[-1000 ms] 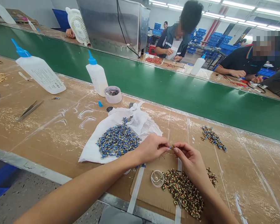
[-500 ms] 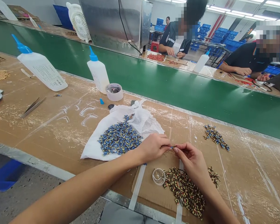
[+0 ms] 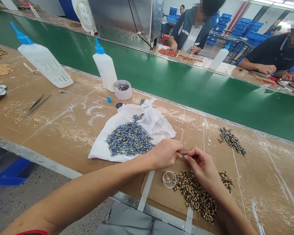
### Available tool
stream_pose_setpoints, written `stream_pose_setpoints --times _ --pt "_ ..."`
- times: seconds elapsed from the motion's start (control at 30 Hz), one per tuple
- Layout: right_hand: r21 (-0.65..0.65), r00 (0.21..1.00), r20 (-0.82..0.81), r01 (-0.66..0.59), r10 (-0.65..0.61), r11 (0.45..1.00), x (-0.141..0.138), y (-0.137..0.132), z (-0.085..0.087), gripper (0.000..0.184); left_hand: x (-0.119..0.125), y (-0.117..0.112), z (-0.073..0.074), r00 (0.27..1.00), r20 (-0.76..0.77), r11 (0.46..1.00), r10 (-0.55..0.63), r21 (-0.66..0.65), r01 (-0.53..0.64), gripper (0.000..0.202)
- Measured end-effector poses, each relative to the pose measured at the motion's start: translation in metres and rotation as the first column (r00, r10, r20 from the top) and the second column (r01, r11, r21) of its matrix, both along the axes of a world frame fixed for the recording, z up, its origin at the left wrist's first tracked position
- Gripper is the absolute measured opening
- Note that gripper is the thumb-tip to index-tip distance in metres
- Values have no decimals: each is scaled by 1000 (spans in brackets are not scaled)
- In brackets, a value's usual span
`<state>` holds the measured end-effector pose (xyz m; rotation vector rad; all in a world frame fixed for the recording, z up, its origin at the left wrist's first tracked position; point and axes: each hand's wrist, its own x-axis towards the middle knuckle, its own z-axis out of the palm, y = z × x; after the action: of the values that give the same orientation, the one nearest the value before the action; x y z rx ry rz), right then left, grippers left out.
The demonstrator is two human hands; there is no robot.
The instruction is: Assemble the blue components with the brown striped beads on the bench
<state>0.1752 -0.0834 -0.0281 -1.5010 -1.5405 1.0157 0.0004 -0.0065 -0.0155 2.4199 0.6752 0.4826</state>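
Observation:
My left hand [image 3: 164, 152] and my right hand [image 3: 201, 164] meet fingertip to fingertip above the cardboard-covered bench, both pinched on one tiny part [image 3: 183, 154] with a blue end. Left of my hands a heap of small blue parts [image 3: 129, 139] lies on a white plastic bag [image 3: 101, 148]. Under my right wrist spreads a pile of dark coiled parts [image 3: 195, 195], with a small clear cap [image 3: 169, 179] beside it. A smaller heap of assembled pieces [image 3: 231, 140] lies farther right.
Two white glue bottles with blue nozzles [image 3: 42, 60] [image 3: 105, 66], a roll of tape [image 3: 122, 90] and tweezers [image 3: 38, 104] sit at the left. A green conveyor belt [image 3: 176, 88] runs behind the bench; two other people work across it. A white fan [image 3: 84, 14] stands at the back.
My hands stay pinched together on the small part. The view has tilted and shifted a little, so everything sits slightly higher and further right in the frame.

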Motion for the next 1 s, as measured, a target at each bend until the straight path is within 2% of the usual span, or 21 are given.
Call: stream_pose_setpoints --times 0.17,0.27,0.4,0.57,0.63,0.73,0.83,1.0 --pt "-32 996 71 -45 47 998 1 -2 -3 18 1 0 -2 999 -36 999 -38 -22 38 14" --pt "-38 997 57 -54 56 998 -1 -2 -3 19 1 -1 -4 998 -49 999 -45 -4 44 14" --pt "-66 999 -39 -10 7 998 -1 3 -4 23 -1 5 -4 999 -14 999 -45 -30 44 13" --pt "-112 988 -137 61 -76 992 0 12 -5 32 -3 16 -3 1000 11 988 -10 -154 12 1" --pt "-134 980 -166 84 -106 987 0 13 -5 34 -4 17 -3 1000 7 984 9 -175 -8 7" --pt "-156 970 -206 99 -130 983 -1 14 -6 35 -4 16 -3 1000 -12 993 -9 -115 7 6" --pt "-154 966 -225 96 -130 983 -1 14 -7 35 -4 15 -3 998 -39 998 -44 -43 42 15" --pt "-183 953 -290 35 -88 983 4 15 -5 37 -4 14 -2 998 -41 999 -45 -22 44 19"
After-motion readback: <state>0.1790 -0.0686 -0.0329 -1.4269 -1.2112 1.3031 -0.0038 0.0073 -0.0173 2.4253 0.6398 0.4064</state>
